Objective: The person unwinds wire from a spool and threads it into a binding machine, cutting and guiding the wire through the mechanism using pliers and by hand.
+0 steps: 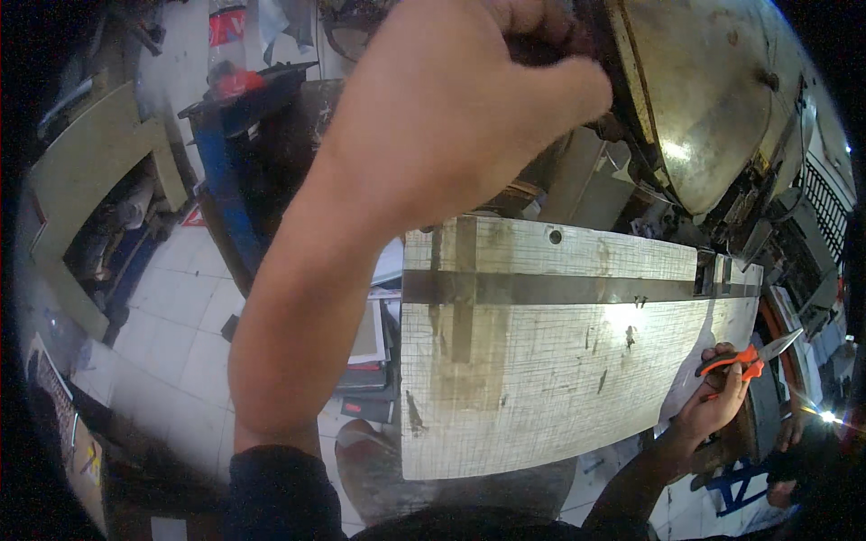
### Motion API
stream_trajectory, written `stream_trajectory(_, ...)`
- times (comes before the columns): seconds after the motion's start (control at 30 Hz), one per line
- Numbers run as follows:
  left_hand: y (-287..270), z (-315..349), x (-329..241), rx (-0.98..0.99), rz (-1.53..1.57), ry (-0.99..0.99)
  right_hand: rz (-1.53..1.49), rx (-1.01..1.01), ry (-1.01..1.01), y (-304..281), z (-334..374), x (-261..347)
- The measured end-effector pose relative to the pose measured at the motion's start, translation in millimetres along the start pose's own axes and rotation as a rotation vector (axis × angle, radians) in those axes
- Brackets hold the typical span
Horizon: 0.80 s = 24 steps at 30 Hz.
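My left hand [514, 99] is raised high at the top of the view, close to the dark edge of a large metal machine part [713, 99]. Its fingers curl inward and its thumb points right; what they grip, if anything, is hidden behind the hand. At the right end of a worn white board [559, 379], my right hand [713, 410] is closed round orange-and-black handled scissors [747, 361]. Their tapered metal end points right and slightly up, away from the board.
A dark band and stains cross the board, with a round hole near its far edge. Left of it lie stacked books or papers [365, 361]. A blue stand [230, 171] and a beige panel [90, 171] are farther left. Another person's hand [783, 491] shows at lower right.
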<state>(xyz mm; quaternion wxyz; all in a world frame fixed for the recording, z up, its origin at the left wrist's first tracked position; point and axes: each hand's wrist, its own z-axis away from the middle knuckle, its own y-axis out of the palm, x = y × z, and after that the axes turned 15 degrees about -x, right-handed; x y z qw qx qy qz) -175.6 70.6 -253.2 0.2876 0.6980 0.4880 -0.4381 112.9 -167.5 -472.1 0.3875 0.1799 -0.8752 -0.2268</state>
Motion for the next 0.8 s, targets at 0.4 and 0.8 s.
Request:
stream_trajectory(0.4, -1, -11, 40, 0.134, 0.339, 0.193, 0.032, -0.011, -0.013, 1, 3, -1)
stream_trajectory(0.8, 12, -24, 74, -0.316, 0.016, 0.62, 0.093, 0.474, 0.419, 14, 0, 72)
